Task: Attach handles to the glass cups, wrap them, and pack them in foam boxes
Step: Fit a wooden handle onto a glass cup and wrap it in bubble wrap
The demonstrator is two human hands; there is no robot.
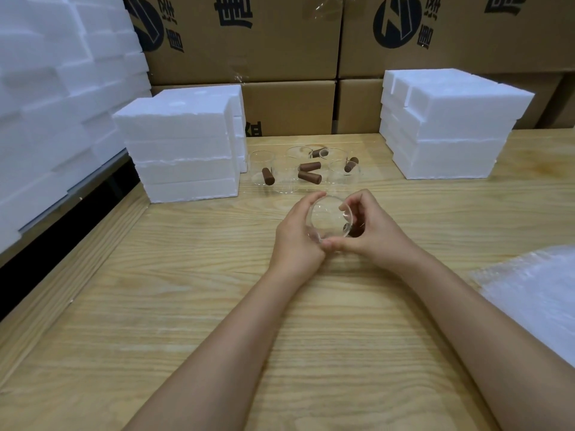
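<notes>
Glass cup (329,219) gripped by left hand (297,233), right hand (375,231), mid-table (186,306)

The glass cup (329,217) at the centre of the frame is partly covered by 2 hands, and a dark piece (354,232) on its right is mostly hidden behind the right hand's (373,228) curled fingers. Just above, the clear cups (286,178) overlap too much to count. The foam stack (46,104) at upper left, the cardboard boxes (280,42) along the top and the bubble wrap (535,293) at right are cut off by the frame's edges.
</notes>
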